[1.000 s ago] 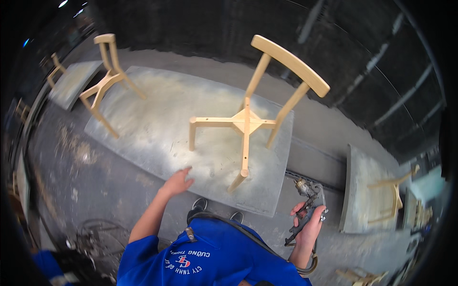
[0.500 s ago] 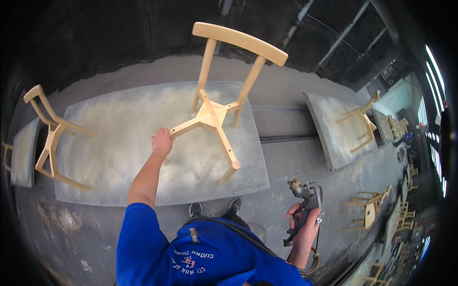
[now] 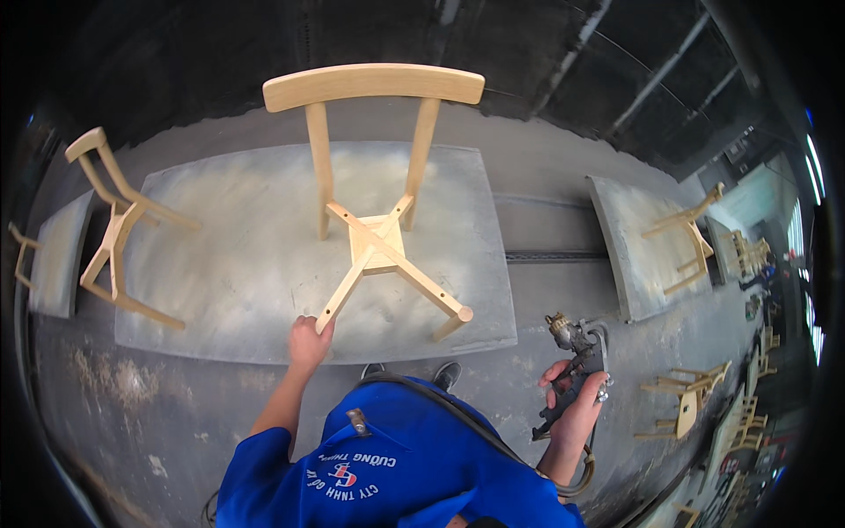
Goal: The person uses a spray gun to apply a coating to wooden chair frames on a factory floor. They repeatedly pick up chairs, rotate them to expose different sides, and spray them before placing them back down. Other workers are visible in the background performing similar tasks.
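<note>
A pale wooden chair frame [image 3: 379, 246] stands on a grey board [image 3: 238, 264] before me. It has a curved top rail, round legs and a crossed seat support with a small square panel, but no seat on it. My left hand [image 3: 311, 341] is closed round the near left corner of the frame, where a leg meets the crossed support. Off to the right, my right hand [image 3: 576, 403] grips a dark metal spray gun [image 3: 572, 365], its brassy nozzle end pointing up and away from me. A hose runs down from the gun past my forearm.
Another chair frame [image 3: 119, 238] straddles the left edge of the board. To the right, a second board [image 3: 620, 255] carries a chair frame [image 3: 691, 233]; a further chair [image 3: 689, 400] stands on the floor. A dark wall [image 3: 202, 70] rises behind. A hose [image 3: 458, 418] crosses my body.
My left hand has swung the chair frame round, so its back now faces me more squarely and its near left corner sits closer to me. The spray gun stays in my right hand.
</note>
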The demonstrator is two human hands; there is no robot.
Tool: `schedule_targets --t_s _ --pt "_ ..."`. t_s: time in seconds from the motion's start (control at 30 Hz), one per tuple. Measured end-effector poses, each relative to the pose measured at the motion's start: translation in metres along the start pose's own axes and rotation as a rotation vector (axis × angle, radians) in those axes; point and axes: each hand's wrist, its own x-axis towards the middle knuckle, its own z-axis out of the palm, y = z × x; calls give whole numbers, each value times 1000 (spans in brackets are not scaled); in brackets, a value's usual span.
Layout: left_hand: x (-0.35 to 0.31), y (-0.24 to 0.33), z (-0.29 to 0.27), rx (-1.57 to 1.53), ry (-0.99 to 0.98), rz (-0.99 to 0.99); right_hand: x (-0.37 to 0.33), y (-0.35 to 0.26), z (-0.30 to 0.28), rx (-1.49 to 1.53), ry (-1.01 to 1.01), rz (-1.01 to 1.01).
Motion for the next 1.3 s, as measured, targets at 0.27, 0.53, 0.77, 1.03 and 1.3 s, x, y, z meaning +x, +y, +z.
schedule_targets --t_s 0.27,0.53,0.77,1.03,1.3 --pt "0 51 52 -400 -34 -139 -4 -22 13 -92 -215 -160" --pt "19 110 110 -592 -267 -82 -36 -38 75 -566 -561 -492" --pt "26 41 118 -1085 -582 -506 -51 -46 95 -623 -655 -548" --pt "-66 -171 183 -915 -397 -1102 -53 -51 114 -670 -571 -807" --pt "-147 -296 171 -707 -472 -1267 -63 -40 130 -565 -539 -676"
